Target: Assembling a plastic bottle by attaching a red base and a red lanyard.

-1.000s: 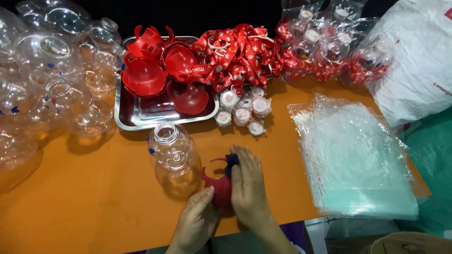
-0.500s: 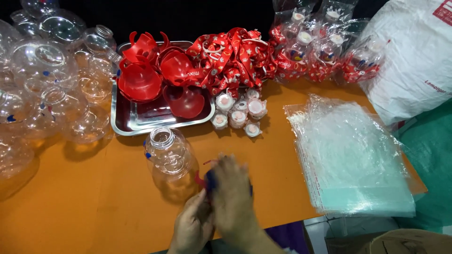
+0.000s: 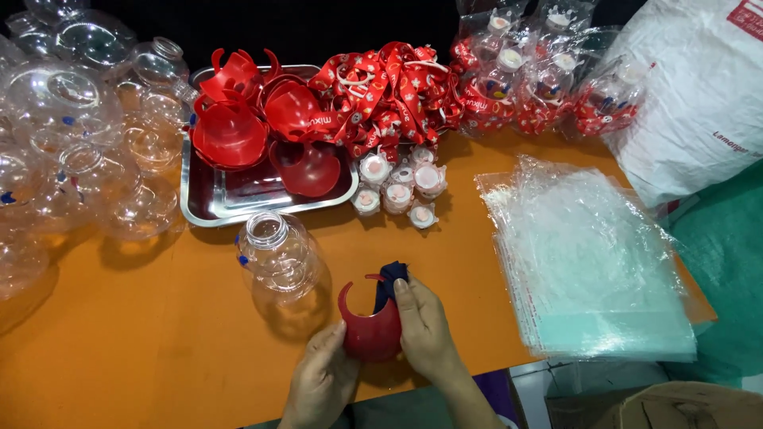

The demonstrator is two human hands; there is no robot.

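Two hands work one red cup-shaped part at the desk's near edge.
Left hand (image 3: 322, 381) and right hand (image 3: 425, 330) grip the red part (image 3: 369, 330) with a dark blue piece (image 3: 391, 278); clear bottle (image 3: 278, 258) at ten o'clock still bare; steel tray (image 3: 208, 208) holds more parts.

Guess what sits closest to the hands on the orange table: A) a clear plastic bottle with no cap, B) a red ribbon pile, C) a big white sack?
A: the clear plastic bottle stands just beside the left hand and right hand, which hold a red plastic cup piece.
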